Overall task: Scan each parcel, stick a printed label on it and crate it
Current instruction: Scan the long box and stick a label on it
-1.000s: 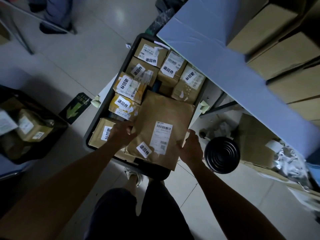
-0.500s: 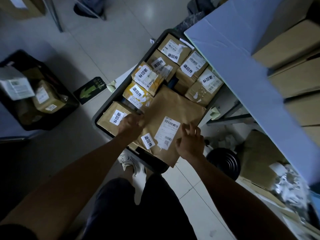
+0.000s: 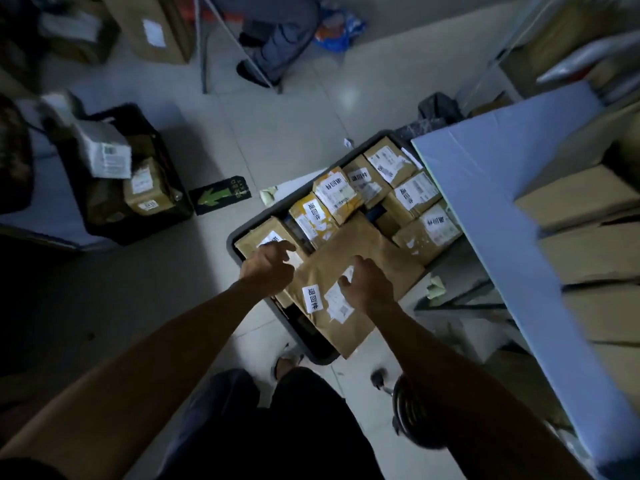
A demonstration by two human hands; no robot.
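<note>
A large brown paper envelope (image 3: 353, 242) with a white shipping label and a printed sticker (image 3: 312, 298) lies on top of the labelled parcels (image 3: 337, 194) in the dark crate (image 3: 234, 239) on the floor. Its near end hangs over the crate's rim. My left hand (image 3: 268, 268) sits at the envelope's left edge, over a brown box (image 3: 254, 239), with its index finger stretched out. My right hand (image 3: 367, 285) rests on the envelope with bent fingers touching its shipping label. Both hands are blurred.
A second black crate (image 3: 138, 233) with parcels and a white box (image 3: 104, 154) stands to the left. A green arrow sign (image 3: 218, 195) lies on the floor. A blue tabletop (image 3: 502, 220) with cardboard boxes runs along the right. A black stool (image 3: 412, 417) stands near my right leg. A seated person's legs (image 3: 277, 46) are at the top.
The envelope has settled onto the parcels in the crate. My right hand moved from its right edge onto its label, and my left hand loosened at the left edge. My view swung left.
</note>
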